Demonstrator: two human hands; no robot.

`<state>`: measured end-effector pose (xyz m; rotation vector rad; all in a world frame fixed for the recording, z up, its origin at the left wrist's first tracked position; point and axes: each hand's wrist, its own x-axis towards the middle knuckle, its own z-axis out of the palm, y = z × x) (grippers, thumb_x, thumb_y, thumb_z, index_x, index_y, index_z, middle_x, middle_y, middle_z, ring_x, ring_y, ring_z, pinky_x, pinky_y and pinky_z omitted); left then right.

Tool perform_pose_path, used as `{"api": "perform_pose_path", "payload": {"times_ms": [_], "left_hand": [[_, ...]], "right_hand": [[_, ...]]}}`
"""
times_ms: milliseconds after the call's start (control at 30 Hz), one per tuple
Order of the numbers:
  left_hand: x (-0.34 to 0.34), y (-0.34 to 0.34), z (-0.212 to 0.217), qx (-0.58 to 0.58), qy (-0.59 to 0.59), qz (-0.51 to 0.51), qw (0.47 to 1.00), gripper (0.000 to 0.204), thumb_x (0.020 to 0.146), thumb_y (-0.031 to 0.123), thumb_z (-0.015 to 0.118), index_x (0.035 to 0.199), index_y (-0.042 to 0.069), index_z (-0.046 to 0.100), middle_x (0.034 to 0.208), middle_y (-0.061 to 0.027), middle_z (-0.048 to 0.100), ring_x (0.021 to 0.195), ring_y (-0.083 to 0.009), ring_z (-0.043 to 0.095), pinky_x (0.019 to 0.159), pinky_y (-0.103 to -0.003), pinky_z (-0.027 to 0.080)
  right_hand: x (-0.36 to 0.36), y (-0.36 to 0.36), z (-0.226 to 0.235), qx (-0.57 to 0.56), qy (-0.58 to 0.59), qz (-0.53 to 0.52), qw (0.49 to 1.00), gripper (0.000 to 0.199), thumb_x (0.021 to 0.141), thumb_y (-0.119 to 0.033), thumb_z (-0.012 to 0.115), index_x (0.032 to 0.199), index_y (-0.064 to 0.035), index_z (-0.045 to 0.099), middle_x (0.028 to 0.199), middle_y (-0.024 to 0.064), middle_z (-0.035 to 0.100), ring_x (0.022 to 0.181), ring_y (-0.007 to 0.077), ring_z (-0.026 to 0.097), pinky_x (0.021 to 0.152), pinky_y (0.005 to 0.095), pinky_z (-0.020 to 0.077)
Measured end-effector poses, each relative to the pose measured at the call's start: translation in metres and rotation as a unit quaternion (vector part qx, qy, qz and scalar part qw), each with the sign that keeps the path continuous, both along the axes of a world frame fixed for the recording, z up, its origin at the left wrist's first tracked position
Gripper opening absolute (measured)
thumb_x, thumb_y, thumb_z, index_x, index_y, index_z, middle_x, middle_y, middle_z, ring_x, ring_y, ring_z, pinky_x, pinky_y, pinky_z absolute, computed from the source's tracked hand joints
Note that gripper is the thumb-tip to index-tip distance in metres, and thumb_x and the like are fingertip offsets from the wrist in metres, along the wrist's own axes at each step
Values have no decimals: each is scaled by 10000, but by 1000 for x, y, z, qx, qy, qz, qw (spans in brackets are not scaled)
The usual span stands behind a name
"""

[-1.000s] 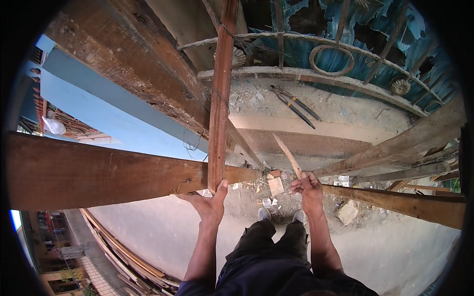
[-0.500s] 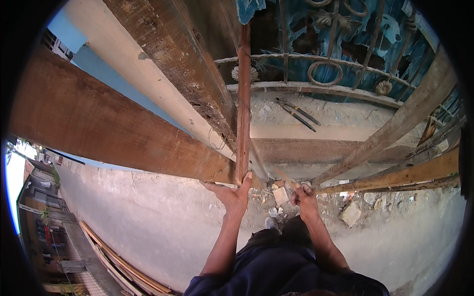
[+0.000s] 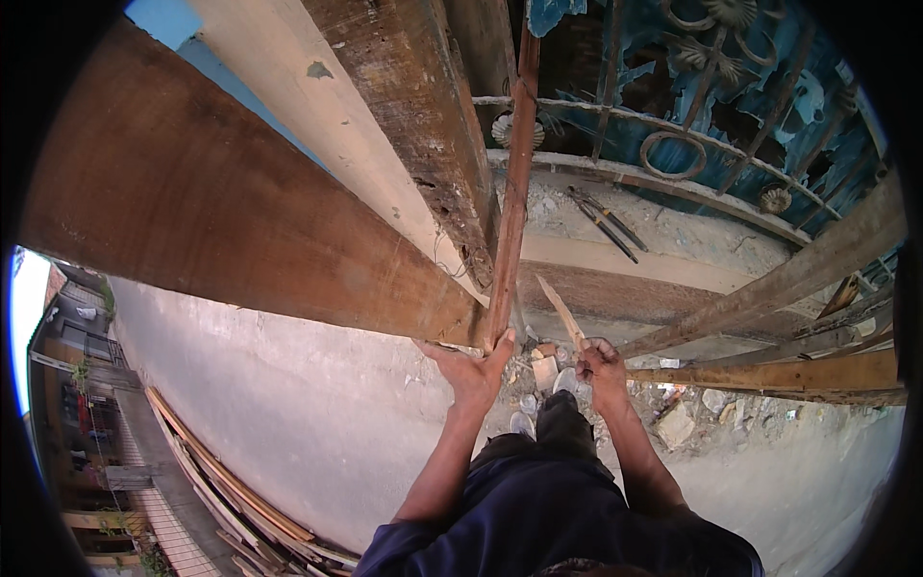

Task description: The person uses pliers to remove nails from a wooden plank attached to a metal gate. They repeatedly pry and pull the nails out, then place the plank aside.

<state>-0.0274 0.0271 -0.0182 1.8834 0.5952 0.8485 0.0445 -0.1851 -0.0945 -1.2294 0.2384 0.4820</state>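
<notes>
"How do the hands stand?"

"The left hand (image 3: 471,375), mid-frame, is half closed: its thumb clamps the foot of the narrow reddish strip (image 3: 516,183), the other fingers, partly hidden, under the end of the wide brown board (image 3: 240,202). The right hand (image 3: 601,363), right of centre, pinches the wood sliver (image 3: 561,310) by its lower end, fingers curled closed."

"And the handling?"

"The board, reaching upper left, looks stiff and heavy, best held by both edges; the strip seems lighter. The sliver looks light and splintery, so the blunt end suits."

"Room?"

"Tight above: a rough post (image 3: 404,115) beside the strip, the metal grille (image 3: 673,173) upper right. More room seems to lie over the grey ground (image 3: 288,385), lower left."
</notes>
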Motion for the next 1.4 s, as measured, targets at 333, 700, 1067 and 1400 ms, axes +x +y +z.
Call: {"api": "perform_pose_path", "payload": {"times_ms": [333, 700, 1067, 1400], "left_hand": [[-2, -5, 15, -114, 77, 1, 991, 1257, 753, 220, 861, 1405, -154, -147, 1471, -287, 188, 1395, -328, 226, 1192, -436, 93], [-2, -6, 15, -98, 92, 14, 991, 1204, 735, 225, 875, 1397, -133, -65, 1424, -271, 235, 1352, -321, 272, 1172, -445, 151], [1, -13, 19, -27, 47, 73, 996, 877, 684, 258, 917, 1281, -121, 398, 1247, -214, 476, 1156, -301, 477, 1038, -432, 357], [-1, -6, 19, -74, 82, 16, 994, 1169, 711, 232, 894, 1403, -104, 13, 1399, -255, 241, 1318, -327, 281, 1158, -450, 157]], "right_hand": [[57, 26, 42, 36, -74, -21, 996, 152, 938, -192, 686, 992, -64, 625, 752, 4, 575, 616, 102, 562, 539, 266, 457], [130, 77, 99, 49, -116, -82, 989, 144, 955, -144, 658, 1029, -35, 600, 744, 7, 567, 598, 85, 539, 546, 242, 451], [120, 52, 149, -50, -341, -155, 926, 108, 1005, -71, 547, 1095, -13, 545, 798, 6, 550, 659, 51, 494, 596, 214, 423], [207, 23, 192, -266, -450, -288, 802, 155, 978, -140, 613, 1082, -25, 616, 826, 37, 621, 676, 89, 543, 589, 276, 443]]}}
